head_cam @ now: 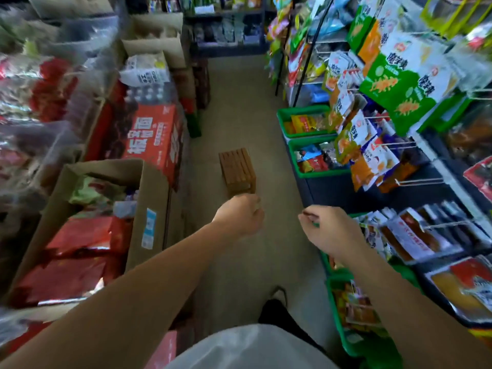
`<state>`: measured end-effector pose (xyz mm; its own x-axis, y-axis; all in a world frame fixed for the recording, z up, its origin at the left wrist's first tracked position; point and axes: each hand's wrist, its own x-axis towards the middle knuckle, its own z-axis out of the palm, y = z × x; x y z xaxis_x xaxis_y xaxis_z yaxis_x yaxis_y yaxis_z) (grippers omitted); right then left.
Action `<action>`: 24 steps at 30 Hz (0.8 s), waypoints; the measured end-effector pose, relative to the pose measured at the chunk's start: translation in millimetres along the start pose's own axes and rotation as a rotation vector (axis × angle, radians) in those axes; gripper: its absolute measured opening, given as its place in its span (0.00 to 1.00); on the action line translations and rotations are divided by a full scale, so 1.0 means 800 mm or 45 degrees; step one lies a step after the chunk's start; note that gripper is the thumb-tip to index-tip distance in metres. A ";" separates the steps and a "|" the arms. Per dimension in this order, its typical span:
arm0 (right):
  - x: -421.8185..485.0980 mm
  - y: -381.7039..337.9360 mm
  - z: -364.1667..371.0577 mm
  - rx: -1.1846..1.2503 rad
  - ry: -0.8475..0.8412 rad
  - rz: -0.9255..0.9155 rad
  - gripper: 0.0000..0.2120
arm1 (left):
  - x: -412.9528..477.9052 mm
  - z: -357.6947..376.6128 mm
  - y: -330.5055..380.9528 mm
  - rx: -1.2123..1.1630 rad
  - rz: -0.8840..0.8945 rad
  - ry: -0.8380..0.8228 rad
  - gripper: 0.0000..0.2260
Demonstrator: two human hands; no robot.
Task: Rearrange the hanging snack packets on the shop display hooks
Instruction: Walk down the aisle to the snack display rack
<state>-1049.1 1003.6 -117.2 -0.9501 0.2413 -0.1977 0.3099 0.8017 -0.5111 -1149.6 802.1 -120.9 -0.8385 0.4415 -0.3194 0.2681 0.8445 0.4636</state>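
Observation:
Hanging snack packets (399, 83) in green, orange and white fill the display hooks on the right wall, with more orange and white packets (372, 158) lower down. Several bare hooks (418, 181) stick out below them. My left hand (241, 215) hovers over the aisle floor with its fingers curled and nothing seen in it. My right hand (328, 229) is close to the lower packets (415, 235), fingers curled; a small dark bit shows at its fingertips, too blurred to name. Both hands are apart from the hooks.
A small wooden crate (238, 170) stands on the aisle floor just beyond my hands. Green bins (306, 111) of snacks line the right side low down. Open cardboard boxes (149, 209) with red packets and a red carton (157, 134) crowd the left.

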 end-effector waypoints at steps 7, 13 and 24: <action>0.200 0.006 -0.058 -0.022 -0.102 -0.013 0.13 | 0.166 -0.070 0.016 -0.114 -0.071 0.077 0.15; 0.400 -0.021 -0.083 -0.027 -0.159 -0.089 0.13 | 0.337 -0.148 -0.022 -0.205 -0.215 0.108 0.20; 0.695 -0.040 -0.146 0.024 -0.100 0.007 0.13 | 0.652 -0.260 0.004 -0.136 -0.064 -0.043 0.21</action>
<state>-1591.2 1176.0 -112.9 -0.9429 0.2018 -0.2650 0.3167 0.7899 -0.5252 -1685.1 972.3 -114.0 -0.8327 0.4109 -0.3711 0.1726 0.8295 0.5311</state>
